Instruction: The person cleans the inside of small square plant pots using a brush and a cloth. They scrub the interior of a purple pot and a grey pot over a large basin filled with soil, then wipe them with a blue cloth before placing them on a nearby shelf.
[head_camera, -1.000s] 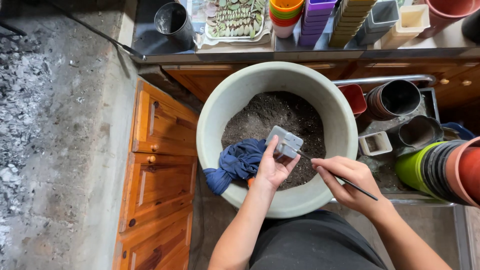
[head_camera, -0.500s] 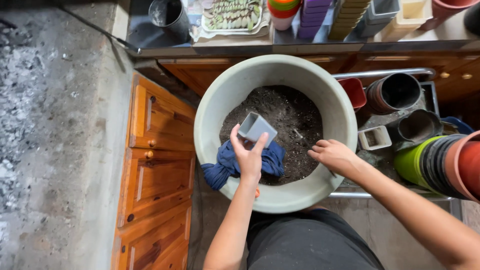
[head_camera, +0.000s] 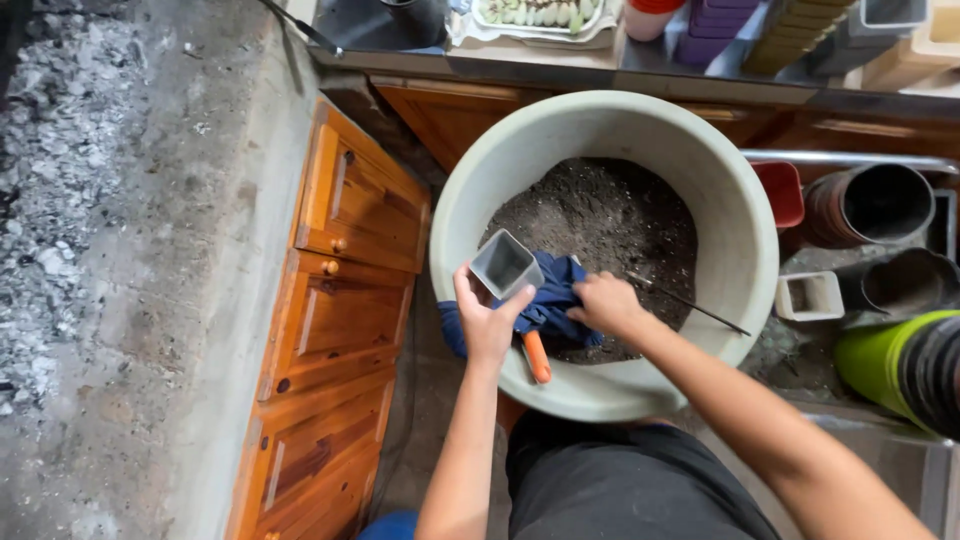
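Left hand (head_camera: 487, 325) closed around one small grey square pot (head_camera: 505, 264) over one large soil-filled tub (head_camera: 745, 250); right hand (head_camera: 603, 303) gripping one thin stick (head_camera: 690, 301) and touching one blue cloth (head_camera: 545, 300), beside one orange-handled tool (head_camera: 537, 357).

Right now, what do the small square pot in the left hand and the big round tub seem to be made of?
The small square pot in the left hand looks like thin grey plastic: smooth matt walls, sharp moulded rim. The big round tub also seems plastic, pale green-grey, with a thick rolled rim and dull, scuffed surface; glazed ceramic cannot be ruled out. The blue cloth under the right hand is soft, creased fabric.
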